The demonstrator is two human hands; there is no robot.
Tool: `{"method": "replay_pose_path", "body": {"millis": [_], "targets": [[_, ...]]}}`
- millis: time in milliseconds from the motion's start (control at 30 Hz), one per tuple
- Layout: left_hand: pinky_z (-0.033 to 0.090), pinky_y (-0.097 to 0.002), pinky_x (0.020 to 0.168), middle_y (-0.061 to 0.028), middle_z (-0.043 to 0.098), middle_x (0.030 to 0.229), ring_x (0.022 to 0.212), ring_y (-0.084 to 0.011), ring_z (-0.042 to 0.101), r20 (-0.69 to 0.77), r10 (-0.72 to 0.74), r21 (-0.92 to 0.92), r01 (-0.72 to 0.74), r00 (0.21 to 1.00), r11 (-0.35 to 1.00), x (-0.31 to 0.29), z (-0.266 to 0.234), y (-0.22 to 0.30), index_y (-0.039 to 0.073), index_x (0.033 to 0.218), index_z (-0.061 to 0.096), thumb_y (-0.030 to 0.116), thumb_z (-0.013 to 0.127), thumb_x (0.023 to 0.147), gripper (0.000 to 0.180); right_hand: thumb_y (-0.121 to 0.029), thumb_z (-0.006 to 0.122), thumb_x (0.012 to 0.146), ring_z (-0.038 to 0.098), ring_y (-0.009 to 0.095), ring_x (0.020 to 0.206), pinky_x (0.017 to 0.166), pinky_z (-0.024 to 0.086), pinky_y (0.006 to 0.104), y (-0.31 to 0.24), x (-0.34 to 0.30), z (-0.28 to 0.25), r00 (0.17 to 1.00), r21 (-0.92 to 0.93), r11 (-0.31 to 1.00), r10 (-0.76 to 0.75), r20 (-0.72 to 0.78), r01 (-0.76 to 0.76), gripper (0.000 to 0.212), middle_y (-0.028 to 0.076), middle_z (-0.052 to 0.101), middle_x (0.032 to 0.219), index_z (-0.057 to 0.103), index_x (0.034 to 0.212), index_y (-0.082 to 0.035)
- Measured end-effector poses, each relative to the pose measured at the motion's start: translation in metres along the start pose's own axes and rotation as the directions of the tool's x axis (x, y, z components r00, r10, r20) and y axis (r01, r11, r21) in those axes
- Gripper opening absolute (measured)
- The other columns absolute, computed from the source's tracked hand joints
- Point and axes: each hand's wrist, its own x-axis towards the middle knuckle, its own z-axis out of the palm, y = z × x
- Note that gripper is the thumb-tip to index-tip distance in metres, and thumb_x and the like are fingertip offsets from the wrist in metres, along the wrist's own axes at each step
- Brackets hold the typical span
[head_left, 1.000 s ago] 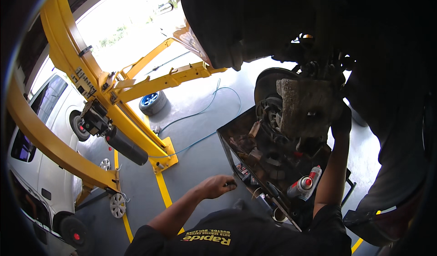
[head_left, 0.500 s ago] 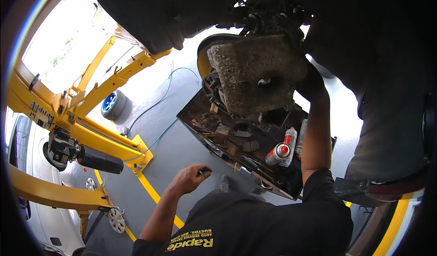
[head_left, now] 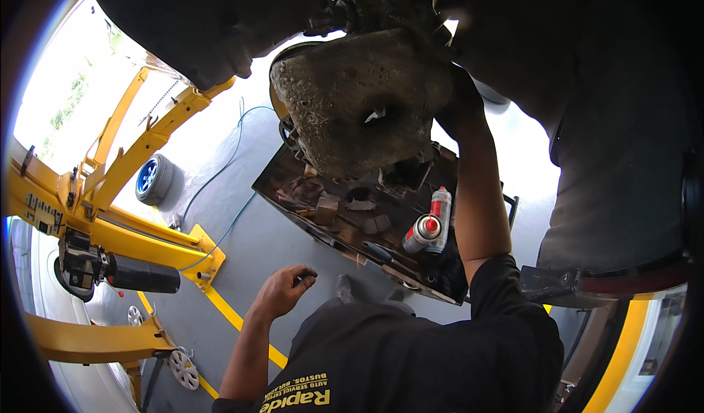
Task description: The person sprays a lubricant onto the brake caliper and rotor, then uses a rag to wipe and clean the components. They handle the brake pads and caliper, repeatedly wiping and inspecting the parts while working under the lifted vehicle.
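Observation:
Below the left side of the raised vehicle, my left hand [head_left: 282,291] is held low with its fingers curled together. Something small and dark seems to show at its fingertips, too small to name. My right arm reaches up, and my right hand [head_left: 462,103] is in shadow at the right edge of a dusty, pitted brown metal part [head_left: 352,97] hanging under the vehicle. Its fingers are hidden there. Beneath that part is a dark tray [head_left: 345,233] with brake pads [head_left: 376,224], a crumpled rag [head_left: 301,191] and two spray cans, one upright [head_left: 422,233] and one tilted [head_left: 441,207].
A yellow lift post with arms [head_left: 147,229] and a black motor [head_left: 143,270] stands at the left. A wheel [head_left: 154,180] and a thin blue hose [head_left: 233,229] lie on the grey floor. Dark bodywork [head_left: 616,193] hangs close on the right.
The whole view has shifted, so the metal part, tray and lift appear further left and slightly higher. Both hands keep much the same pose.

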Motion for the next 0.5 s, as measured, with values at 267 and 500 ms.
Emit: {"method": "replay_pose_path", "body": {"millis": [267, 500], "targets": [[0.057, -0.042, 0.092, -0.0169, 0.076, 0.11, 0.103, -0.0338, 0.073, 0.009, 0.094, 0.002, -0.094, 0.996, 0.996, 0.007, 0.005, 0.009, 0.003, 0.118, 0.074, 0.024, 0.067, 0.104, 0.026, -0.014, 0.073, 0.097, 0.071, 0.024, 0.109, 0.093, 0.057, 0.0332, -0.009, 0.01, -0.015, 0.912, 0.244, 0.901, 0.282, 0.299, -0.359, 0.038, 0.01, 0.073, 0.118, 0.066, 0.132, 0.0], [0.057, -0.0395, 0.09, -0.0133, 0.078, 0.106, 0.097, -0.0282, 0.074, 0.028, 0.063, 0.002, -0.063, 0.998, 0.998, 0.004, 0.011, 0.003, 0.004, 0.117, 0.075, 0.026, 0.069, 0.102, 0.027, -0.014, 0.074, 0.093, 0.071, 0.027, 0.109, 0.093, 0.058, 0.0339, 0.034, -0.018, 0.017, 0.986, 0.586, 0.794, 0.107, 0.126, -0.161, 0.038, 0.011, 0.072, 0.12, 0.068, 0.127, 0.001]]}}
